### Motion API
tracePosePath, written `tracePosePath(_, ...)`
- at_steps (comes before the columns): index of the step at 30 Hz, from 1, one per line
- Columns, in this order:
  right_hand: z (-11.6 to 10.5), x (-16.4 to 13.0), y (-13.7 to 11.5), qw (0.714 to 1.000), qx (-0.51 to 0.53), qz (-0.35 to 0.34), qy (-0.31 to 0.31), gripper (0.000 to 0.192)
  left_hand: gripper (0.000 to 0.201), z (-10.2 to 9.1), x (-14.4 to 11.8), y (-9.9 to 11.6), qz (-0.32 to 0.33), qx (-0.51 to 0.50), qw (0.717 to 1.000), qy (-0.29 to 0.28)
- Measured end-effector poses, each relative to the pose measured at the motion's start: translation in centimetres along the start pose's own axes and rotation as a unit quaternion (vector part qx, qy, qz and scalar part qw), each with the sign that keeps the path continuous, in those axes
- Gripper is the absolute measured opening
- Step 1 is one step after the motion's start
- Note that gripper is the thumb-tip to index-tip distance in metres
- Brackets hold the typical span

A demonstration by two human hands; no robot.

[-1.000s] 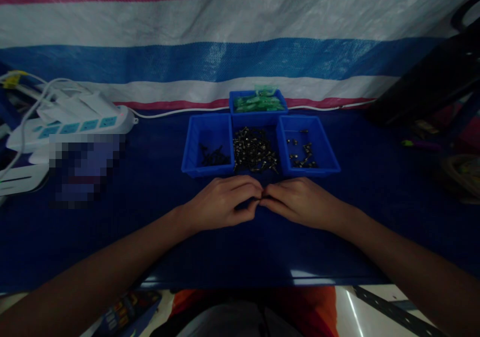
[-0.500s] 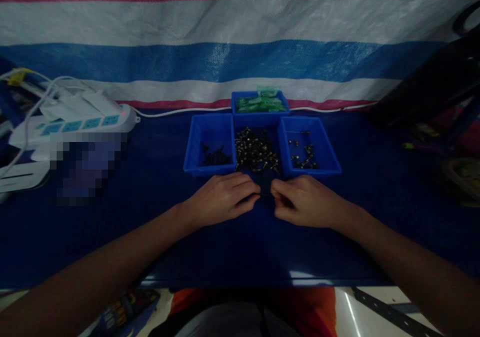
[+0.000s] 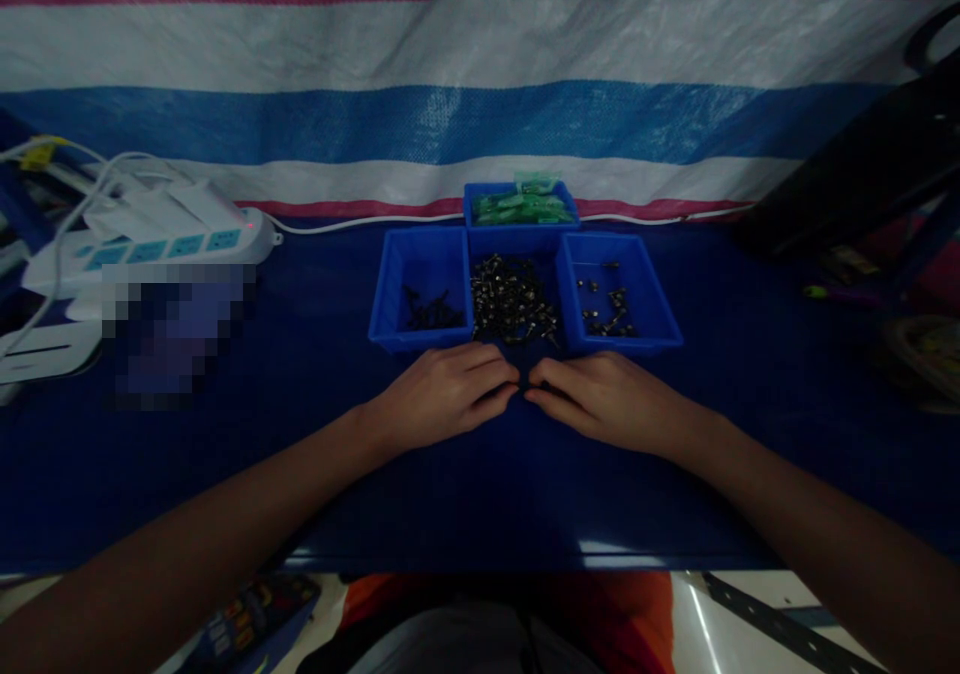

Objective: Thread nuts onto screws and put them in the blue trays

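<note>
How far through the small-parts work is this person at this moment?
Done so far, as it seems: the right bin holds a handful of small dark pieces. In hand: the left hand and right hand meet fingertip to fingertip just before the middle bin; what they pinch is too small to see. Left: the middle bin is still heaped, and the left bin holds a few dark parts.

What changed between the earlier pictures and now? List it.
The right hand, which had drawn a little away from the left hand half a second ago, has come back so the fingertips meet again in front of the middle tray. What they pinch is too small and dark to tell. The trays, the power strip and the blue table stayed put.
</note>
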State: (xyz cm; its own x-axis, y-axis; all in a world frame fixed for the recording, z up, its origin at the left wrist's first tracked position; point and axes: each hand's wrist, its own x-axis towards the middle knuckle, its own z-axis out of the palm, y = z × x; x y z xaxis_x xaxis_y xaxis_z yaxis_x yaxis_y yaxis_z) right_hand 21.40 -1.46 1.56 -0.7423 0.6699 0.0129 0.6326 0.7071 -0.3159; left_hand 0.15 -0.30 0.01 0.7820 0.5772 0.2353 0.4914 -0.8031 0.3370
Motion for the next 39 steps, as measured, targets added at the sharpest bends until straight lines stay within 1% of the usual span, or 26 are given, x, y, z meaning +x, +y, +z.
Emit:
tracePosePath(8,0.23,0.05,0.13,1.0,-0.013,-0.011,0.007,0.023,0.02,0.03,0.01,0.11,0.006,-0.006,1.0,-0.006)
tracePosePath(14,0.34,-0.07,0.22,0.999,-0.035,-0.007,0.009,0.027,0.02,-0.32,0.12,0.28,-0.028,-0.006,0.999,-0.031)
tracePosePath(18,0.19,-0.05,0.16,0.999,-0.036,-0.007,0.009,0.027,0.019,-0.4,0.13,0.33,-0.03,-0.001,0.999,-0.037)
tracePosePath(24,0.07,0.04,0.23,1.0,-0.011,-0.007,0.004,0.022,0.017,-0.32,0.05,0.16,-0.027,0.003,0.999,-0.023)
tracePosePath(28,0.14,0.02,0.31,1.0,-0.004,-0.006,-0.006,0.019,0.018,-0.29,-0.02,0.1,0.008,-0.001,1.0,-0.009)
tracePosePath(32,0.16,-0.04,0.3,1.0,-0.013,-0.011,-0.003,0.018,0.018,-0.2,-0.09,0.15,0.043,-0.011,0.999,0.017)
tracePosePath(35,0.15,-0.04,0.21,1.0,-0.016,-0.008,0.002,0.019,0.018,-0.1,-0.09,0.1,0.038,-0.01,0.999,0.032)
tracePosePath(39,0.11,0.03,0.05,1.0,-0.026,0.008,0.008,0.021,0.019,-0.12,-0.01,0.0,0.007,-0.006,0.999,0.032)
